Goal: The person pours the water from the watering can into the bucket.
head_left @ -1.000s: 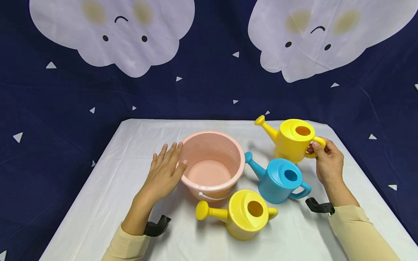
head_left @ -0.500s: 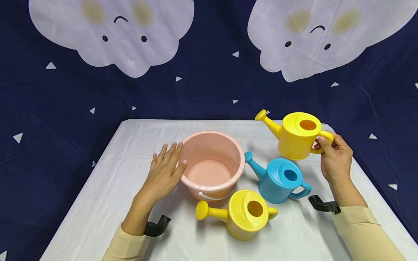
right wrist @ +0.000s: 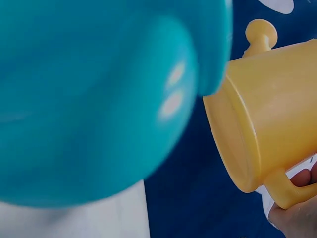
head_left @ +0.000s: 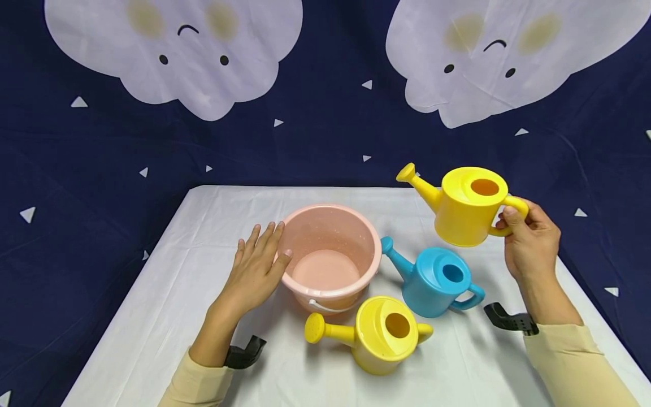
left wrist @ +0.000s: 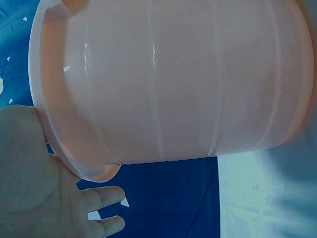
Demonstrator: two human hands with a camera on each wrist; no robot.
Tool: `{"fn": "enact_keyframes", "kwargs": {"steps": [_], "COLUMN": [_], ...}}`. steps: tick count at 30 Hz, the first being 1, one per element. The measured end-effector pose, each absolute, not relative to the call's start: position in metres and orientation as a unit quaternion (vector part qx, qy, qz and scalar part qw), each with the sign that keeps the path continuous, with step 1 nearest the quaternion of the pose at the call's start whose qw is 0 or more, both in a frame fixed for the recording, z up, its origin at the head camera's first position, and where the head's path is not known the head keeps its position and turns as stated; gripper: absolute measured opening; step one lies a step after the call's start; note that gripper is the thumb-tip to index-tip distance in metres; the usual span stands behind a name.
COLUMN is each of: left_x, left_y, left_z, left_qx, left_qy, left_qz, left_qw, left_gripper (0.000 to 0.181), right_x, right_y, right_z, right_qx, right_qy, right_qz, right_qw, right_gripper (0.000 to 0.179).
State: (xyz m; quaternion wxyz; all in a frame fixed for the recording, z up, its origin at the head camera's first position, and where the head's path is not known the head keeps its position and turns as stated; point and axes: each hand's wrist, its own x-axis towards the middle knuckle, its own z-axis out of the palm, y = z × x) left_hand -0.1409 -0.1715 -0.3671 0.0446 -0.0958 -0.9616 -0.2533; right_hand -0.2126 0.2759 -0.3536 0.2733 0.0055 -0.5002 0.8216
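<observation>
A yellow watering can (head_left: pixel 464 217) hangs above the table's back right, its handle gripped by my right hand (head_left: pixel 534 240). In the right wrist view the same yellow watering can (right wrist: pixel 277 106) shows its base, raised clear of the cloth. My left hand (head_left: pixel 258 265) rests with straight, spread fingers against the left rim of a pink bucket (head_left: pixel 325 268). The left wrist view has that bucket's side wall (left wrist: pixel 173 84), with the palm at its rim. Below and left of the lifted can stands a blue watering can (head_left: pixel 432 288), spout towards the bucket.
A second yellow watering can (head_left: pixel 378 342) stands at the front of the bucket, its spout pointing left. White cloth covers the table (head_left: pixel 173 271). A dark blue backdrop (head_left: pixel 325 141) with clouds rises behind the table's back edge.
My right hand has raised the yellow watering can and carried it slightly to the right. The left hand, the bucket and the other two cans have stayed in place.
</observation>
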Motion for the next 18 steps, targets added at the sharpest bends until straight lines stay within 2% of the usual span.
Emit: {"fn": "enact_keyframes", "kwargs": {"steps": [18], "left_x": [-0.141], "left_y": [-0.171], "left_z": [-0.366], "left_qx": [-0.094], "left_qy": [-0.963], "left_qz": [-0.250], "left_qw": [0.042], "left_gripper": [0.060], "right_x": [-0.199], "right_y": [0.266], "right_z": [-0.330], "right_qx": [0.053], "right_qy": [-0.476], "right_qz": [0.845], "right_qw": [0.237], "right_gripper": [0.030]}}
